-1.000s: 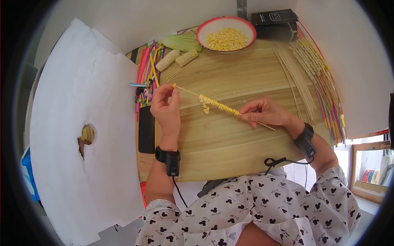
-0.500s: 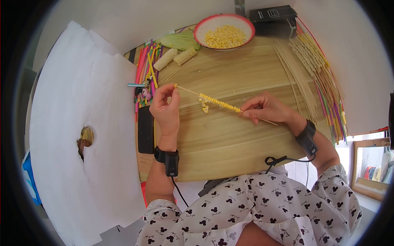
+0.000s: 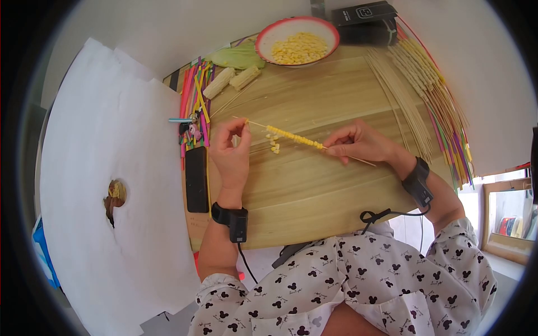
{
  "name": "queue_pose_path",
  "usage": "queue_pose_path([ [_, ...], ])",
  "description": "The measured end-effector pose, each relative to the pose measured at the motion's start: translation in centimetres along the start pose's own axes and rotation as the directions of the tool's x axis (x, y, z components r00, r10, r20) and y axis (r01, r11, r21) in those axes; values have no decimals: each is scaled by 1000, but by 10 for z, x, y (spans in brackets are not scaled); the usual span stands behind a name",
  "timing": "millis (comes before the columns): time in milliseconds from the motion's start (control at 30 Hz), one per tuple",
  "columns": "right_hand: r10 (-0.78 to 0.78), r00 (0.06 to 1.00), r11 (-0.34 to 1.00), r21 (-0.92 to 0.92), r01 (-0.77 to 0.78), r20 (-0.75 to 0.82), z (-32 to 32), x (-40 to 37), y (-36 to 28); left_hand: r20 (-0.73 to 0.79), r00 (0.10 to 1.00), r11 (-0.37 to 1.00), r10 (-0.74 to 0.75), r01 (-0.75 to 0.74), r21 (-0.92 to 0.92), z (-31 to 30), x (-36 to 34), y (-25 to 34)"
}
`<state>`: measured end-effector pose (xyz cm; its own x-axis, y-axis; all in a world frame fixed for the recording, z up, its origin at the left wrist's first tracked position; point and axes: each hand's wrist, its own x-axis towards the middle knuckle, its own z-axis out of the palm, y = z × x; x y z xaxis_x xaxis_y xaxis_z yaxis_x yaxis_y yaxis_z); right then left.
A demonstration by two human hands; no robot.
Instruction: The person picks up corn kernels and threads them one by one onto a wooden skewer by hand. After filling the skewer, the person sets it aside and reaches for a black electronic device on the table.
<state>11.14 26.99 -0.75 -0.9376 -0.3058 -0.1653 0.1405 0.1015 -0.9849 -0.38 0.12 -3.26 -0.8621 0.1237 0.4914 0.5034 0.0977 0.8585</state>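
A thin wooden skewer threaded with a row of yellow corn kernels [image 3: 294, 136] spans the space between my hands. My left hand [image 3: 231, 151] pinches a kernel at the skewer's left end, where the tip now sticks out past the fingers. With thumb and fingers, my right hand [image 3: 358, 143] grips the skewer just beyond the right end of the row, and bare stick extends past it. Several loose kernels [image 3: 274, 147] lie on the wooden table [image 3: 302, 196] beneath the skewer.
A red-rimmed bowl [image 3: 330, 53] of kernels stands at the back, beside a black box [image 3: 364, 22]. Two cobs [image 3: 218, 83], coloured sticks [image 3: 188, 89] and a phone [image 3: 196, 179] lie left. Bare skewers [image 3: 400, 101] and kernel-covered skewers [image 3: 417, 70] lie right.
The kernel at my left fingers has moved onto the skewer, whose tip now shows beyond it. The whole view has shifted slightly.
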Motion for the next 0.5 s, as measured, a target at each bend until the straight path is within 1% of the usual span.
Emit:
queue_pose_path([
  [67, -10, 1000, 1000, -6, 10, -3, -1, 0, 3, 14, 1000, 999, -2, 3, -35, 1, -1, 1],
  [200, -14, 1000, 1000, -8, 14, 0, -1, 0, 3, 16, 1000, 999, -13, 14, -43, 2, -2, 1],
  [267, -17, 1000, 1000, 5, 17, 0, -1, 0, 2, 77, 997, 1000, 11, -10, -13, 1, -2, -1],
  [367, -34, 999, 999, 39, 34, -3, 0, 1, 2, 109, 993, 999, 48, -48, -5, 9, -7, 2],
  [500, -33, 999, 999, 39, 33, 2, -1, 1, 2, 142, 988, 998, 61, -64, 15, 13, -9, 8],
])
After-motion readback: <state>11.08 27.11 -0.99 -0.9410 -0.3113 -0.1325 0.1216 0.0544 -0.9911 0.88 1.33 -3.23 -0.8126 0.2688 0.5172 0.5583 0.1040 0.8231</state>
